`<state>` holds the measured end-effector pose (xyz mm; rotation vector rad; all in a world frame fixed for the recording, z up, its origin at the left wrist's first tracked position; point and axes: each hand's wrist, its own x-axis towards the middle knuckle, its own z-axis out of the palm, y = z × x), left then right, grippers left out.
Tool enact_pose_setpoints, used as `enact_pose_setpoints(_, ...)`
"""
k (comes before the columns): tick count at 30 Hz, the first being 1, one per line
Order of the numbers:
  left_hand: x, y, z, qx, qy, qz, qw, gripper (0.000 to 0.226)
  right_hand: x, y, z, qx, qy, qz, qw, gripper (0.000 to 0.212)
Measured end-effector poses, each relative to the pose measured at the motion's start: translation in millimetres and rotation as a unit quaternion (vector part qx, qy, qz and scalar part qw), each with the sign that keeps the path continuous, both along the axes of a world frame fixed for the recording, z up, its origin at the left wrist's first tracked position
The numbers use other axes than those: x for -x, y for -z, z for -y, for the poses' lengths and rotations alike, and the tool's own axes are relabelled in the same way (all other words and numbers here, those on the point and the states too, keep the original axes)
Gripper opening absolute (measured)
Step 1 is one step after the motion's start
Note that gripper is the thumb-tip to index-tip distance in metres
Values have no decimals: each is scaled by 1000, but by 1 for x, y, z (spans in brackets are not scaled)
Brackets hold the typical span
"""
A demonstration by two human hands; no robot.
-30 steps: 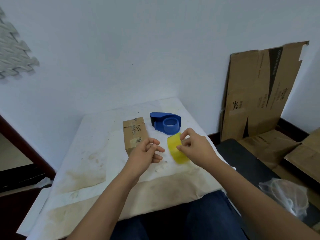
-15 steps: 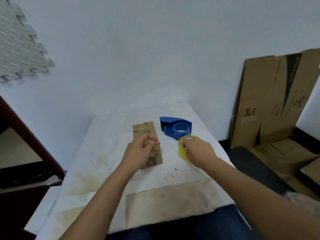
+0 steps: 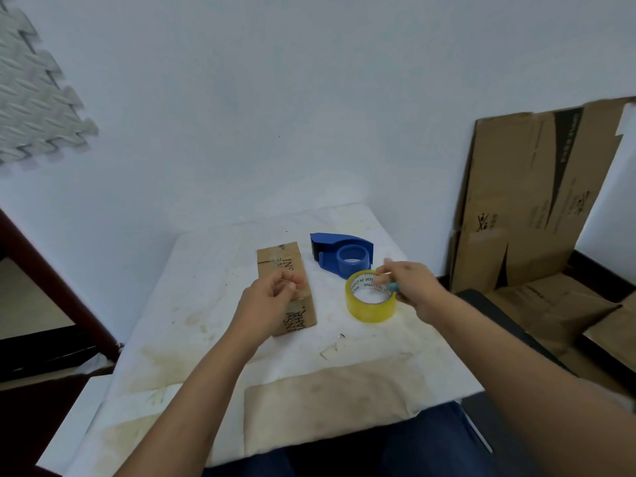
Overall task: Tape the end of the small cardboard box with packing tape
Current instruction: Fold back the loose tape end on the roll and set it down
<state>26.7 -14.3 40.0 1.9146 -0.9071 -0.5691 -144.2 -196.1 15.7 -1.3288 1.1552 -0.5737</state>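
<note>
The small cardboard box lies flat on the white table, its length running away from me. My left hand rests on the box's near half, fingertips pinched together against its top right edge. Whether a clear tape strip is under them cannot be told. The yellow packing tape roll lies flat to the right of the box. My right hand grips the roll's far right rim with thumb and fingers; a small teal object shows beneath that hand.
A blue tape dispenser stands just behind the roll. Small scraps lie on the table in front of the box. Flattened cardboard sheets lean on the wall at right, and more lie on the floor there. A dark wooden frame stands at left.
The tape roll has gone from held on edge in my right hand to lying flat on the table. My left hand moved from beside the roll onto the box and stays there.
</note>
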Motion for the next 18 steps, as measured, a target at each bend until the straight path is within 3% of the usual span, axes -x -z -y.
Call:
enact_pose_setpoints(3, 0, 1, 1, 0, -1, -1, 1000, 24, 11, -8, 17, -214, 74, 147, 963, 27)
enact_pose_setpoints(6, 0, 3, 4, -1, 6, -3, 1000, 23, 7, -5, 22, -235, -13, 151, 960, 23)
enact_pose_setpoints(9, 1, 1, 8, -1, 14, -1, 1000, 23, -10, -1, 19, -83, -83, 27, 993, 27)
enact_pose_setpoints(11, 0, 0, 9, 3, 15, 0, 1000, 22, -21, 4, 16, 76, -94, -105, 987, 24)
enact_pose_setpoints(14, -4, -2, 9, 5, 15, 0, 1000, 23, -29, 11, 16, 281, -152, -312, 895, 27)
enact_pose_setpoints(16, -9, -2, 8, -2, 13, 8, 1000, 23, -33, 16, 15, 340, -182, -390, 836, 29)
enact_pose_setpoints(18, -12, -1, 7, 2, 11, 11, 1000, 24, -34, 20, 15, 359, -199, -415, 812, 31)
